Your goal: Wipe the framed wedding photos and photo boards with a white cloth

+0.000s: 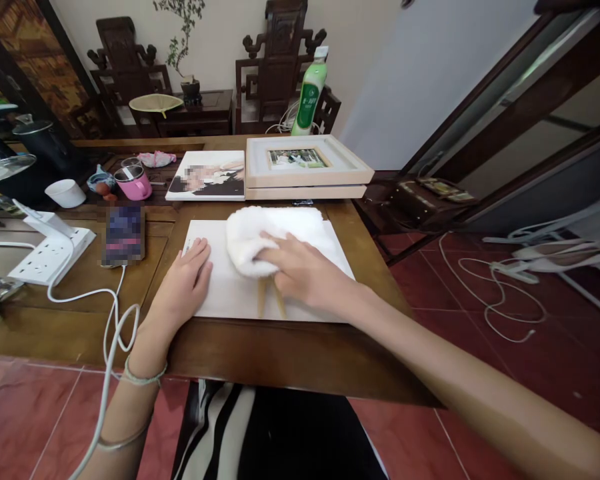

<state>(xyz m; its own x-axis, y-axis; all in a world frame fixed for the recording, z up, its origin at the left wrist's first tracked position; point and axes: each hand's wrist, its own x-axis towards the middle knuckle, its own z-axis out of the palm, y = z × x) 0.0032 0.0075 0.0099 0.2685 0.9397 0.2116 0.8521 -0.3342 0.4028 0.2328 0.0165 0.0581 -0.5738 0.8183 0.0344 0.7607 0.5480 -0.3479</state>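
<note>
On the far side of the board [225, 297], right fingers [276, 257] hold a cloth [247, 230] beneath them; left fingers [194, 253] lie flat, left.

Soft, moderate indoor light leaves the white towel [285, 223] nearly washed out; wide-angle edges stretch; the phone [125, 235] is pixelated.

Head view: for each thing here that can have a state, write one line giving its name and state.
Cloth, bunched, under the right hand
Board, flat, partly covered by the cloth
Left hand, resting on the board
Right hand, on the cloth
Frame, face up
Bottle, upright, capped
Kettle, lid on
Power strip, adapter plugged in
Phone, lying flat, screen unreadable
</note>
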